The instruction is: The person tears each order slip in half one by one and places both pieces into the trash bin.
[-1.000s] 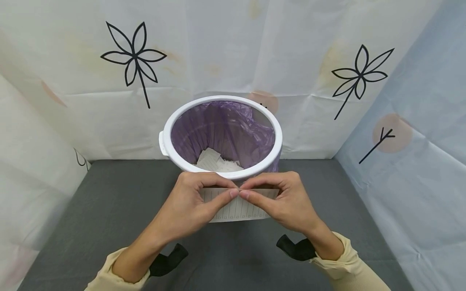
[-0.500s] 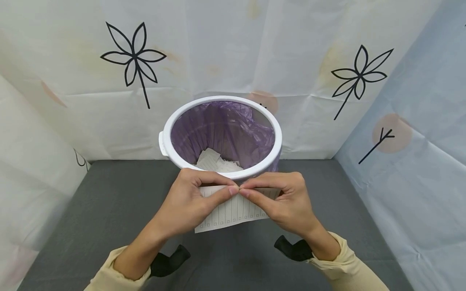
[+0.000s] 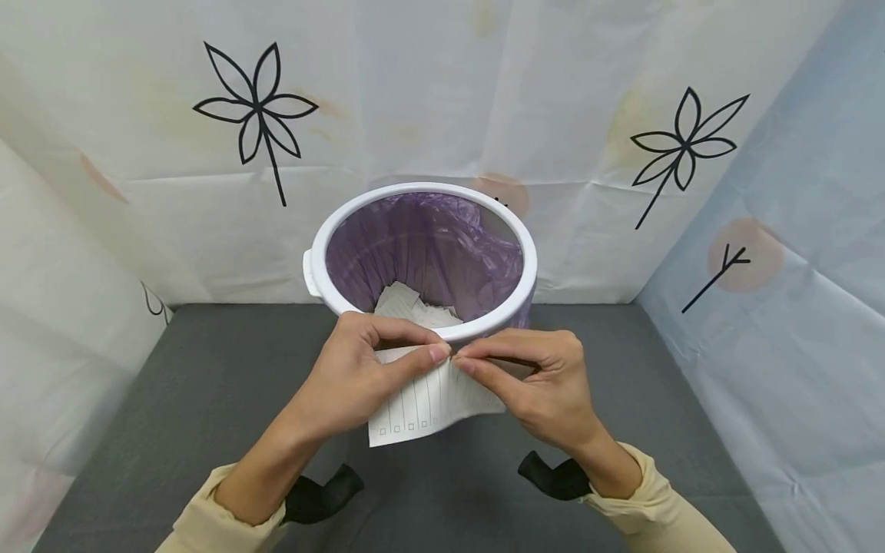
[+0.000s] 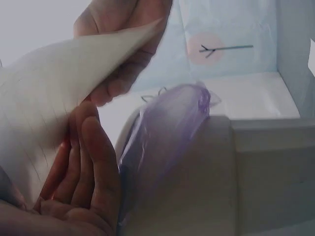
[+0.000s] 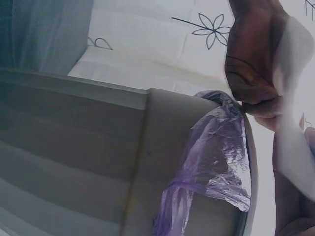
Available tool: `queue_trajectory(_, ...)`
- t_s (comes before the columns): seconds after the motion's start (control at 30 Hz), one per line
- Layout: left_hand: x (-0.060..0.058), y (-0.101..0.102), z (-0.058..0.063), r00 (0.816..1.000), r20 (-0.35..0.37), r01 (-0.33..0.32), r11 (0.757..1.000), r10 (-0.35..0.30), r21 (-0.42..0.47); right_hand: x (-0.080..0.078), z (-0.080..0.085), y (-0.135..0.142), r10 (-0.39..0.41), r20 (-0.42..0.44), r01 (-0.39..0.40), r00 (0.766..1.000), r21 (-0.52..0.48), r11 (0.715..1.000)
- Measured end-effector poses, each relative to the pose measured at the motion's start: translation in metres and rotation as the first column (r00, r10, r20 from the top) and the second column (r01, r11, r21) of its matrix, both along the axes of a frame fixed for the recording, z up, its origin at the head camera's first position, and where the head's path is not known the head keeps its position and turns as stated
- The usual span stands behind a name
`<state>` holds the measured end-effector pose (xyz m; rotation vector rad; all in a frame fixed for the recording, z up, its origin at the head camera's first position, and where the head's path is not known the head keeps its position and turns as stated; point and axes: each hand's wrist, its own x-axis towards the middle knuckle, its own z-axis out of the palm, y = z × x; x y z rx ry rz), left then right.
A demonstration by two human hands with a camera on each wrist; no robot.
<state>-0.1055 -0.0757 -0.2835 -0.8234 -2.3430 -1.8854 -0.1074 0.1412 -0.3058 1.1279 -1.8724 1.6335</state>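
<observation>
A lined sheet of paper (image 3: pixel 408 403) with a row of small printed squares hangs between both hands, just in front of the bin. My left hand (image 3: pixel 349 376) pinches its upper edge near the middle, thumb on the near side. Close beside it, the right hand (image 3: pixel 546 380) pinches the same edge between thumb and index finger. From there the sheet bends, its lower left corner dropping toward me. Seen from the left wrist, the paper (image 4: pixel 44 93) curves across above the fingers. The right part of the sheet is partly covered by the right hand.
Behind the hands stands a bin with a white rim (image 3: pixel 423 187) and a purple liner bag (image 3: pixel 415 238). Paper pieces (image 3: pixel 401 303) lie inside it. A grey tabletop (image 3: pixel 228 384) extends around, backed by curtains with printed flowers. Black straps (image 3: pixel 321 495) sit at the wrists.
The left hand has risen slightly, and its thumb has shifted a little apart from the right one. The sheet's left side has swung down toward me, and its lower edge now curves.
</observation>
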Motion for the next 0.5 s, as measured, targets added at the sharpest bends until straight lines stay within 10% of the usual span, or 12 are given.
queue_trajectory(0.5, 0.0004, 0.0022, -0.0029, 0.984, -0.144, -0.100, 0.994, 0.105, 0.038, 0.0036, 0.0016, 0.0012, -0.071, 0.115, 0.078, 0.991, -0.056, 0.995)
